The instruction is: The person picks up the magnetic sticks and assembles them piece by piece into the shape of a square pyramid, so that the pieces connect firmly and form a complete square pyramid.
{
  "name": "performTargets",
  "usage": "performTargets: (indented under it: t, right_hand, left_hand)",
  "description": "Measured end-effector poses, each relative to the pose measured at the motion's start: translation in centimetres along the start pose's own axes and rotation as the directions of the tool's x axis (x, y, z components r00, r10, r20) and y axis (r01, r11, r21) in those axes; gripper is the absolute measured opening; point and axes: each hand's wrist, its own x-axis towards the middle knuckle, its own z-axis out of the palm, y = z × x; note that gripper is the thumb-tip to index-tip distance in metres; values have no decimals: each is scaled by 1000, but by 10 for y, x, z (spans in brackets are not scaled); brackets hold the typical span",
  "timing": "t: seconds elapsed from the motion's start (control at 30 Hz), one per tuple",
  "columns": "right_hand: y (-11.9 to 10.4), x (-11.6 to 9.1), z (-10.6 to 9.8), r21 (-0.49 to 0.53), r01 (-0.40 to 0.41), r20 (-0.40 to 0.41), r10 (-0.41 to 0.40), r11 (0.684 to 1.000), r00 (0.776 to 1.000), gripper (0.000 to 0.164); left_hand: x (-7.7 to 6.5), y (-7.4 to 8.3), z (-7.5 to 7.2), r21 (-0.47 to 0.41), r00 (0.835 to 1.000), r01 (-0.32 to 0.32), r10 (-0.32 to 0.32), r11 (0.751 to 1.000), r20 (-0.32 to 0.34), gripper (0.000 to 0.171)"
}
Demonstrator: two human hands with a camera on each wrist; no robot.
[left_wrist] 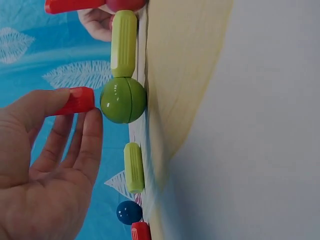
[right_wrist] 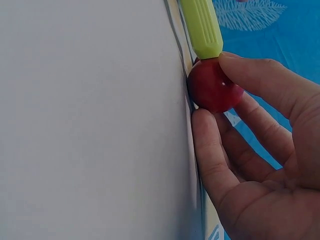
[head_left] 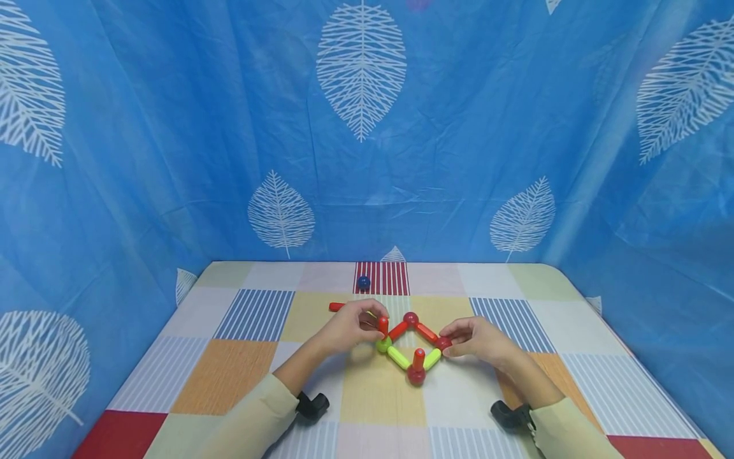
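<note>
A diamond of sticks and balls lies on the table: two red sticks (head_left: 427,332), two yellow-green sticks (head_left: 398,357), red balls (head_left: 410,319) at three corners and a green ball (head_left: 383,345) at the left one. My left hand (head_left: 357,324) pinches a red stick (left_wrist: 80,100) upright over the green ball; in the left wrist view a thin gap shows between stick and ball. My right hand (head_left: 474,341) holds the right corner's red ball (right_wrist: 212,86) between thumb and fingers. Another red stick (head_left: 419,359) stands up from the near red ball (head_left: 416,375).
Beyond the left hand lie a loose red stick (head_left: 336,306) and a loose yellow-green stick (left_wrist: 134,168). A blue ball (head_left: 364,282) sits near the table's far edge. A blue curtain (head_left: 447,191) with white leaves hangs behind the patchwork-covered table (head_left: 378,408).
</note>
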Motion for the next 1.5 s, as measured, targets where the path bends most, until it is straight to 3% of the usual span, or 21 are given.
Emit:
performTargets:
  t: [0.53,0.77,0.97,1.13,1.23,1.3,1.4,1.5]
  right_hand:
    - [1,1,1,-6,-5,-14,5,1000,1000,34]
    - [-2,2,1,-33,-1,-28,0,999,1000,34]
    - [-8,6,5,-17,-54,-131,51,998,990,33]
    - [-11,7,9,-11,-72,-168,69,997,983,27]
    - [-14,3,10,-49,-43,-93,39,998,995,19]
    - [-17,-2,9,-82,5,24,-3,997,1000,23]
    - [-24,-11,11,-94,77,209,-56,993,976,35]
    - [-32,-18,17,-92,108,270,-79,990,959,48]
  left_hand:
    - [1,1,3,84,1000,19,-20,996,10,28]
    - [-2,-2,6,210,992,93,-108,973,59,30]
    - [-10,3,8,173,981,95,-122,980,153,41]
    - [-11,5,6,190,973,83,-121,978,199,35]
    - [-5,5,4,211,982,78,-112,974,154,30]
    - [0,5,4,230,989,79,-106,970,108,30]
    - [7,6,7,308,994,69,-91,949,59,37]
    - [13,6,12,402,994,48,-82,914,70,49]
